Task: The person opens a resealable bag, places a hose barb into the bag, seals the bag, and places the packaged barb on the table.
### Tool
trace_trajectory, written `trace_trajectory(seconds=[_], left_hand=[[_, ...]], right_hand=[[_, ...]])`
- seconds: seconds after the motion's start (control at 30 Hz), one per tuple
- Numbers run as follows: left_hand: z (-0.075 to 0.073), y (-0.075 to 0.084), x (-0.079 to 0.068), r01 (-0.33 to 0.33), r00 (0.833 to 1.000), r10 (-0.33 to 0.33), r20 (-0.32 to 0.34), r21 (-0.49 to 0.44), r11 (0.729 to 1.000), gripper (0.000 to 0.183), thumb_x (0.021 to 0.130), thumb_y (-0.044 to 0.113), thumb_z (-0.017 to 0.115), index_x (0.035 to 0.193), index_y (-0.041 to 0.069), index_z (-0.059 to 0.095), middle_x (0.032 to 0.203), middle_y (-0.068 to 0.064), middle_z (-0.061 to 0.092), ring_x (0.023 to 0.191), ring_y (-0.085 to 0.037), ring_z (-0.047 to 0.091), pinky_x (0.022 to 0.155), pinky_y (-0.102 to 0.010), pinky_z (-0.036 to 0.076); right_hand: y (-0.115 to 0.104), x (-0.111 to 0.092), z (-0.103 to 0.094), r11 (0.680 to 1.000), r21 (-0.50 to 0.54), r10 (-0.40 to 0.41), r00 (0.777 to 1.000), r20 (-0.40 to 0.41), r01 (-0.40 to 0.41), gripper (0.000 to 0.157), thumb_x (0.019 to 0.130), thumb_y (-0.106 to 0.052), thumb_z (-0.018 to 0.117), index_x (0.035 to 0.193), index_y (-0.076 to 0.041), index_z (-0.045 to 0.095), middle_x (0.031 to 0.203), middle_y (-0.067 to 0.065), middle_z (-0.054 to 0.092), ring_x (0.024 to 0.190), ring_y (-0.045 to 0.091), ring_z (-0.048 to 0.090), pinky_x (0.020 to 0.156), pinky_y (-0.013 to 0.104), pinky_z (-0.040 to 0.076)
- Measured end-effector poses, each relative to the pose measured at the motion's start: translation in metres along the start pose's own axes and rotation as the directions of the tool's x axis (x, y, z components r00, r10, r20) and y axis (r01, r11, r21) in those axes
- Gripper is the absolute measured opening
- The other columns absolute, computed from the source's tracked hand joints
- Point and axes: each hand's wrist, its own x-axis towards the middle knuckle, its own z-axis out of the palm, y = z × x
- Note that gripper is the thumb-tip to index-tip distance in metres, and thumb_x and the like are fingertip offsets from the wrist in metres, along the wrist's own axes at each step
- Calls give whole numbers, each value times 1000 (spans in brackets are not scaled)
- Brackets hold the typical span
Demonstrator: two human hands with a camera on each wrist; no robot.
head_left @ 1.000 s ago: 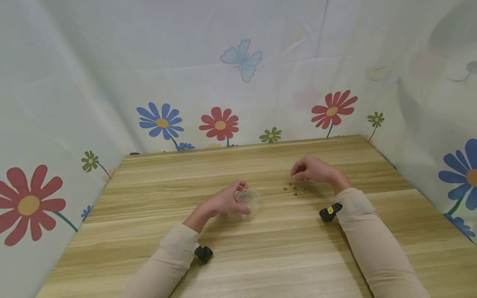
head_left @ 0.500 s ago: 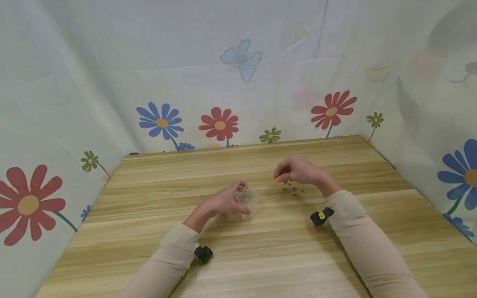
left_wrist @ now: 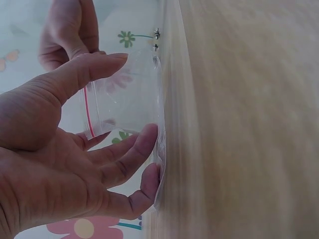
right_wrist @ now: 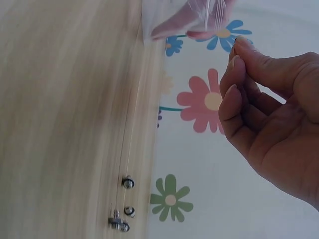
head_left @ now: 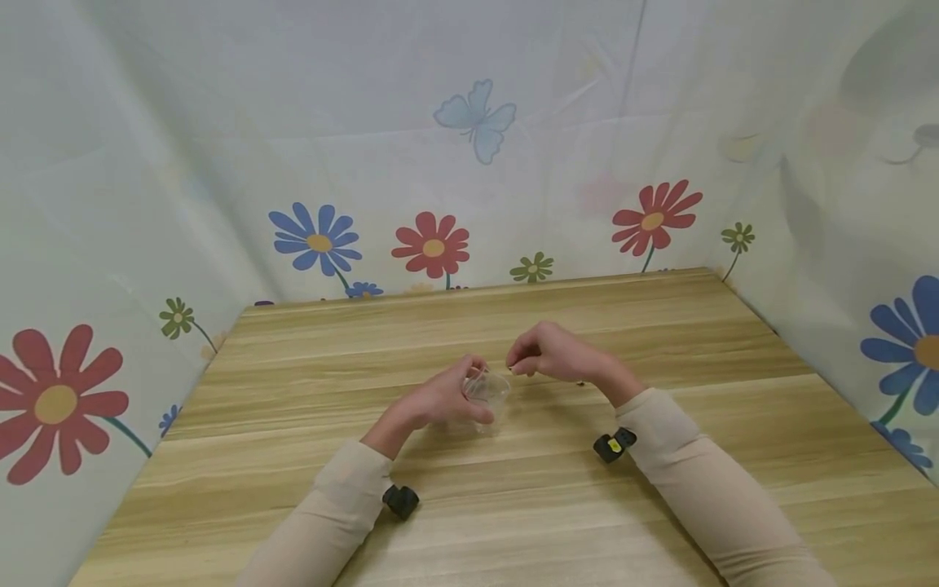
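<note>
A clear zip bag (head_left: 495, 396) with a red line along its mouth stands open on the table. My left hand (head_left: 438, 398) holds it, thumb on one side and curled fingers on the other. Just right of the bag's mouth, my right hand (head_left: 561, 355) is raised above the table. Its thumb and forefinger pinch a tiny thing, probably a small screw, mostly hidden by the fingertips. Several small metal screws (right_wrist: 128, 182) lie on the wood, seen in the right wrist view. From the head camera the right hand covers most of them.
The wood-grain table (head_left: 308, 367) reaches back to a white cloth (head_left: 352, 147) printed with flowers and a butterfly. That cloth also hangs along both sides. A small black camera (head_left: 614, 445) sits at the right wrist, another camera (head_left: 401, 501) at the left.
My right hand has moved left from beyond the screws to beside the bag's mouth, still pinching the tiny thing. The left hand and bag have stayed put.
</note>
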Motion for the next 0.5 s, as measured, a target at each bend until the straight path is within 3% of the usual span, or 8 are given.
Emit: trace_trajectory(seconds=[0.13, 0.3, 0.5], left_hand=[[-1, 0, -1, 12, 1000, -12, 1, 7, 1000, 72, 80, 14, 85, 136, 7, 41, 139, -18, 46, 111, -31, 53, 92, -43, 44], [-1, 0, 0, 18, 1000, -18, 6, 8, 1000, 72, 80, 15, 85, 137, 8, 40, 141, -19, 46, 112, -30, 53, 93, -43, 44], [-1, 1, 1, 33, 999, -33, 14, -1, 999, 72, 80, 16, 85, 137, 11, 40, 140, -16, 46, 111, -27, 53, 93, -43, 44]], right_hand=[[-5, 2, 5, 1000, 1, -17, 1000, 1, 17, 8, 93, -4, 70, 97, -1, 77, 88, 1, 72, 75, 13, 62, 68, 30, 53], [-8, 3, 10, 999, -29, -36, 999, -18, 35, 8, 92, -6, 72, 97, -6, 79, 90, -1, 74, 75, 10, 63, 68, 28, 53], [-8, 6, 14, 993, -62, -100, 994, -37, 97, 8, 90, -4, 74, 95, -2, 79, 89, 2, 75, 75, 8, 64, 66, 26, 52]])
